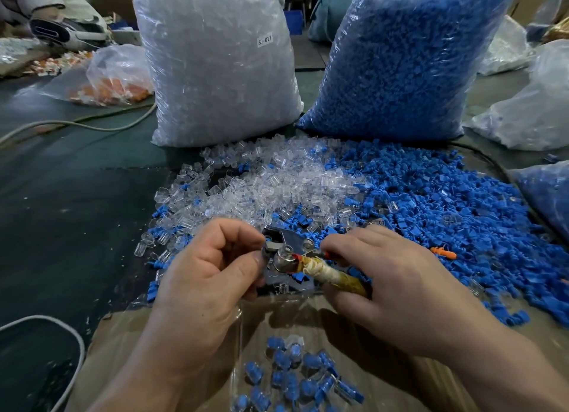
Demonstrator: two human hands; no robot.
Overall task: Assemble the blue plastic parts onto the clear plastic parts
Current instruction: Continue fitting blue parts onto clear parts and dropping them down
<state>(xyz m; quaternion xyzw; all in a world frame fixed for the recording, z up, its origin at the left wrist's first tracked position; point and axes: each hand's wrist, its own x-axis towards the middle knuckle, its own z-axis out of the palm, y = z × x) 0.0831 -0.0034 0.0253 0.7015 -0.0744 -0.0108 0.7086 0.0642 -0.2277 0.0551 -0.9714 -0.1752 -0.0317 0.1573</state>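
Dark table (77,211), cardboard (123,334) at near edge w/ done pieces (295,377) on it. Just beyond, L hand (203,276) pinches metal head of tool (291,237), clear part (288,249) seated on it; R hand (391,285) grips its taped handle (332,274). Behind: clear pile (271,180), blue pile (446,202) to its right, then clear sack (215,64), blue sack (397,64).

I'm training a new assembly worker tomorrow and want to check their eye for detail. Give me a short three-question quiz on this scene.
1. True or false: the bag of blue parts stands left of the bag of clear parts.
2. What colour is the stray part lying on the loose blue pile? A green, B orange, C yellow.
3. What is printed on the label on the bag of clear parts?

Key: 1 false; 2 B; 3 SJ 017.
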